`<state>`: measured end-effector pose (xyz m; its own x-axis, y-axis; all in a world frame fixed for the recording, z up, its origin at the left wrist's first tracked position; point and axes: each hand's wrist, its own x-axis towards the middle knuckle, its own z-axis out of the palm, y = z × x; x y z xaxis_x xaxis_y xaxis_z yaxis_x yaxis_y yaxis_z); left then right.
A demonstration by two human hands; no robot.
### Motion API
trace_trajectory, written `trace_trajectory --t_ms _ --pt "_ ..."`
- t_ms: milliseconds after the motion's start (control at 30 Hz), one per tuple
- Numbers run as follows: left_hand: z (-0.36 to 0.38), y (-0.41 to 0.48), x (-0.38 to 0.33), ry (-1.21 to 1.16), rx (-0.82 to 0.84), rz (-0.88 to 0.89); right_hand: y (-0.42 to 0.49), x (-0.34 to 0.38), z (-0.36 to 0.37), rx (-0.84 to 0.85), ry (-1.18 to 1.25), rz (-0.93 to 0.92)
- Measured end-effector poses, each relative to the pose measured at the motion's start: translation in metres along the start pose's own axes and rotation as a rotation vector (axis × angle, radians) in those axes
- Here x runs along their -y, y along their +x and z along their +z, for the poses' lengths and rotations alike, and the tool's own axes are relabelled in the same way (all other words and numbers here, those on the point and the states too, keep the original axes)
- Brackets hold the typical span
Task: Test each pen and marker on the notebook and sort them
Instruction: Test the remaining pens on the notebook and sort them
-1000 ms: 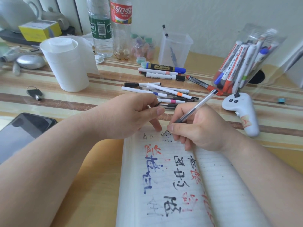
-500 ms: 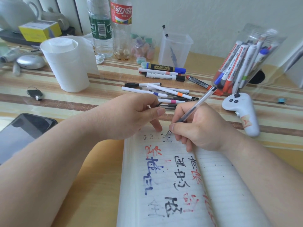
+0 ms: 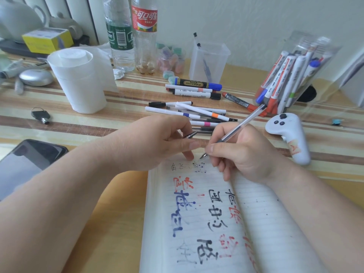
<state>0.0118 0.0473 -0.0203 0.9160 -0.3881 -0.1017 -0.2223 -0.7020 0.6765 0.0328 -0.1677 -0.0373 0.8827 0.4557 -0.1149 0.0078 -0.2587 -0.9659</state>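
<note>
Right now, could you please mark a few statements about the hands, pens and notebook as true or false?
1. The right hand grips a clear-barrelled pen, its tip at the top of the open lined notebook. True.
2. The left hand lies flat and empty. False: it pinches a small dark cap, with one fingertip at the notebook's top edge.
3. The clear plastic jar holds several markers. True.
4. The white handheld controller lies left of the notebook. False: it lies to the right, beyond the right hand.
5. The notebook page is blank. False: it bears black, blue and red writing.
</note>
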Motion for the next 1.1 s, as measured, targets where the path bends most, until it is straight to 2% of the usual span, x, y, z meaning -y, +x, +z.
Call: trace_trajectory --t_ms 167,367,533,900,1100 --pt "0.002 0.0 0.007 0.07 -0.051 -0.024 -0.001 -0.005 -0.002 -0.136 0.256 -0.082" --pt "0.003 0.002 0.004 0.098 -0.036 0.051 -0.006 -0.001 0.004 -0.131 0.233 -0.265" --pt "0.005 0.001 0.003 0.054 -0.017 0.096 -0.01 0.0 0.004 -0.069 0.233 -0.323" --pt "0.005 0.0 -0.001 0.078 0.027 0.096 -0.012 0.001 -0.001 -0.04 0.252 -0.32" --pt "0.009 0.0 0.0 0.102 0.034 0.142 -0.014 -0.003 -0.002 0.086 0.077 -0.237"
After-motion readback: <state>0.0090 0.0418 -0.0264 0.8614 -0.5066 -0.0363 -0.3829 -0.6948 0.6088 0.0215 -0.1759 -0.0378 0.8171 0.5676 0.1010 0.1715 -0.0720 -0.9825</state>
